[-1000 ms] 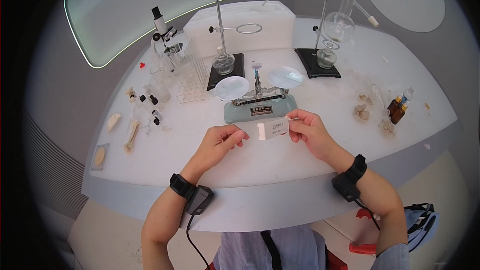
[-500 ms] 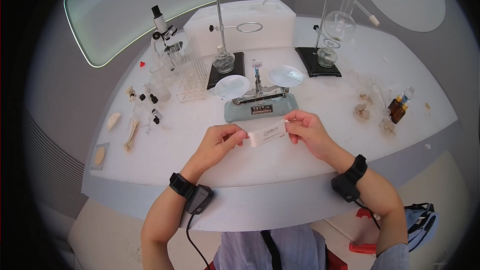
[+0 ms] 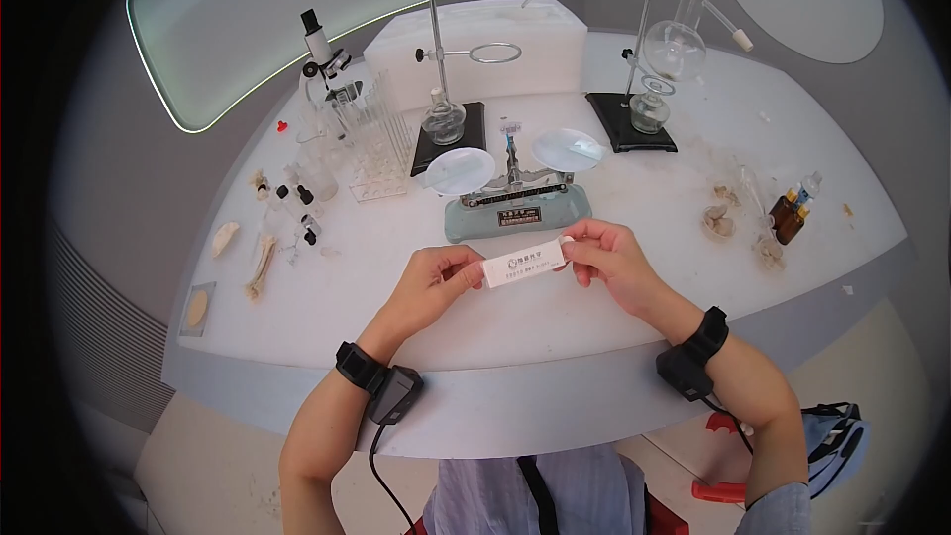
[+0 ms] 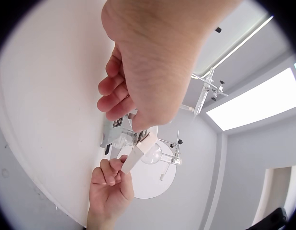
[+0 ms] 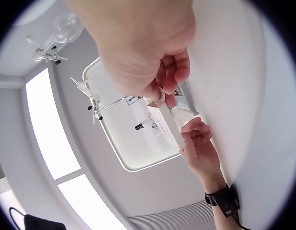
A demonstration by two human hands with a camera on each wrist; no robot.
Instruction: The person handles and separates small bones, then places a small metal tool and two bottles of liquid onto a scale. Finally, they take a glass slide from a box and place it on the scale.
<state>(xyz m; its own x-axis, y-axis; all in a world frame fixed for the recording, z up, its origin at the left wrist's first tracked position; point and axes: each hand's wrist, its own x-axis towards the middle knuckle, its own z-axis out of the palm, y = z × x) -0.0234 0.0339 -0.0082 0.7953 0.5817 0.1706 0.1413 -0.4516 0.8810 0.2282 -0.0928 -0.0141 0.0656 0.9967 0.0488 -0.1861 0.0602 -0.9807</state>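
A small white cardboard box [image 3: 523, 264] with dark printing spans the two hands, in front of the balance. My left hand [image 3: 436, 285] pinches its left end between thumb and fingers. At the other end, my right hand [image 3: 616, 266] grips the box near its end flap. The right wrist view shows a brownish inner edge of the box [image 5: 163, 125] by the right fingertips, so that end seems unfolded. Just behind stands a green-based balance scale [image 3: 518, 219] with two white pans. The contents of the box are hidden.
Behind the balance are two iron stands with black bases [image 3: 451, 147] and glassware. To the left stand a test tube rack [image 3: 379, 188], dropper bottles [image 3: 305, 210] and a microscope [image 3: 317, 45]. Brown bottles [image 3: 789, 220] and a small dish [image 3: 717, 222] are at the right.
The box has shifted left and its printed face has turned up toward the head camera. My left hand, apart from the box before, now pinches its left end. The right hand keeps its grip.
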